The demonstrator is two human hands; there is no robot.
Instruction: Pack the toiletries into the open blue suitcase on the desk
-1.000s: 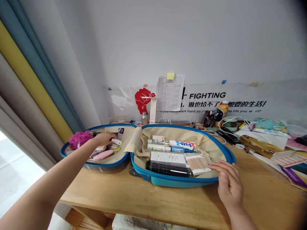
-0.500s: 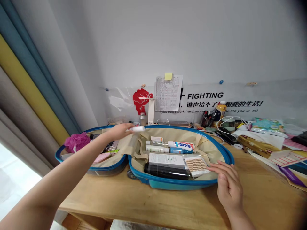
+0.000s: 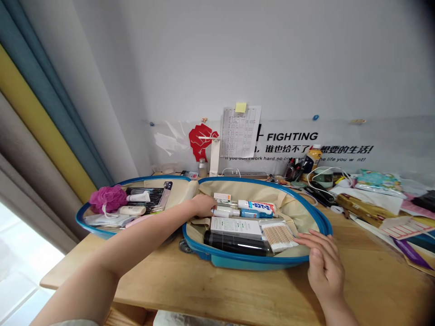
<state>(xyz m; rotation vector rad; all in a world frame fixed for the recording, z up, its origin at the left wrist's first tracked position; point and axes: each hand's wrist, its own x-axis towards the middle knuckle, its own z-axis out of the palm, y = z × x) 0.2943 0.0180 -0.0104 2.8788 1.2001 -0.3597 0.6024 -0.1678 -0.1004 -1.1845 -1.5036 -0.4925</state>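
Note:
An open suitcase point(image 3: 268, 259) with blue edging lies on the wooden desk. Inside its right half, my left hand point(image 3: 205, 205) is closed at the left end of a small white bottle point(image 3: 224, 212); its fingertips are partly hidden. Around it lie a toothpaste tube point(image 3: 255, 206), a blue bottle point(image 3: 256, 213), a small white box point(image 3: 222, 197), a larger white box point(image 3: 236, 227) and a black cylinder point(image 3: 236, 243). My right hand point(image 3: 325, 262) rests over the suitcase's right front rim, fingers stretched, tips beside a pack of cotton swabs point(image 3: 279, 236).
The suitcase's left half holds a purple bath puff point(image 3: 108, 198), a white tube point(image 3: 138, 197) and black items. Behind stand a small bottle point(image 3: 202, 168) and a yellow-labelled drink bottle point(image 3: 311, 159). Cables, papers and a gold pouch point(image 3: 362, 207) clutter the desk's right side.
My left hand has moved right and down with the small white bottle, from above the suitcase's middle into its right half. My right hand has stayed in place.

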